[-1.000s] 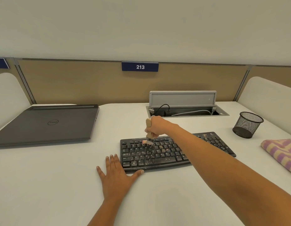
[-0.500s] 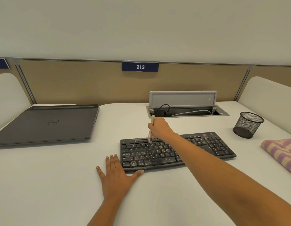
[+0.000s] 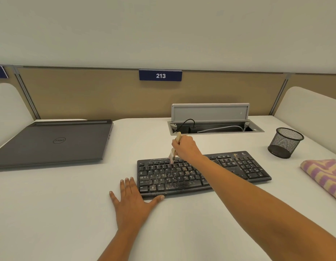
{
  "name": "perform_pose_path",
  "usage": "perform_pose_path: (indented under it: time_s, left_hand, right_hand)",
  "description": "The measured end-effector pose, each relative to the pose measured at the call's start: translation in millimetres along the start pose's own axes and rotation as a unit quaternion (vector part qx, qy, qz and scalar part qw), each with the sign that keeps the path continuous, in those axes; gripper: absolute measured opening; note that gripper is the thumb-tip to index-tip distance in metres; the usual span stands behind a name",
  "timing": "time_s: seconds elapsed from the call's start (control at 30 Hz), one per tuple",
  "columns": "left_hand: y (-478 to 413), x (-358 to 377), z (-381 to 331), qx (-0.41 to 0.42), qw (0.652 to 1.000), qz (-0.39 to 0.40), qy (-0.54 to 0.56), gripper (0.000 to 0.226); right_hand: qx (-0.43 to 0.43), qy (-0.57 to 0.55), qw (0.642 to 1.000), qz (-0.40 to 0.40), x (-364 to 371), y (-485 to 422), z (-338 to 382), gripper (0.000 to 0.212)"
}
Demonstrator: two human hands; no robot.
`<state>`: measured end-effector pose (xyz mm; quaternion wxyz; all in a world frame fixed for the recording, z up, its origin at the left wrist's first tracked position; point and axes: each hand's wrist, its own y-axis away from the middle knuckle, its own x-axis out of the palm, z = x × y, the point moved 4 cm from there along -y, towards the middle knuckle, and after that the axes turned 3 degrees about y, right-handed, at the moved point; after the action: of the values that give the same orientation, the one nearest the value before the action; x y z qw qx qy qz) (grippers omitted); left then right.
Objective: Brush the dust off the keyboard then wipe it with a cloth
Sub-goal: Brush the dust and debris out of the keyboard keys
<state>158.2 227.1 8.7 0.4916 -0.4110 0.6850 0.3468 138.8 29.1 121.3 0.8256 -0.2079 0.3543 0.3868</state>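
A black keyboard (image 3: 244,166) lies across the white desk, its left half speckled with pale dust. My right hand (image 3: 186,147) grips a small wooden-handled brush (image 3: 172,155) above the keyboard's top rows. The bristles touch the keys near the upper left. My left hand (image 3: 131,202) lies flat on the desk at the keyboard's front left corner, with the thumb along the front edge. A folded purple and yellow striped cloth (image 3: 323,174) rests at the right edge of the desk.
A closed dark laptop (image 3: 54,142) sits at the left. An open cable hatch (image 3: 212,127) with wires lies behind the keyboard. A black mesh pen cup (image 3: 284,142) stands at the right. A divider panel with sign 213 (image 3: 160,75) backs the desk.
My right hand has turned the brush from a broad side-on stance to a more upright, edge-on one and shifted it slightly toward the top row. My left hand has stayed still.
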Motion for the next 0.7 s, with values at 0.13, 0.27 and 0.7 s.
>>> perform_pose_path:
  time_s: [0.13, 0.27, 0.7]
  left_hand:
    - [-0.1, 0.1, 0.1, 0.000, 1.000, 0.001, -0.003, 0.146]
    - [0.3, 0.4, -0.3, 0.000, 1.000, 0.005, -0.002, 0.150]
    - [1.3, -1.9, -1.0, -0.002, 1.000, 0.003, -0.011, 0.145]
  right_hand:
    - [-0.013, 0.021, 0.999, 0.031, 4.8, 3.7, -3.8, 0.033]
    - [-0.022, 0.020, 0.999, 0.037, 1.7, 1.3, 0.5, 0.037]
    - [-0.085, 0.064, 0.994, 0.030, 23.3, 12.0, 10.4, 0.046]
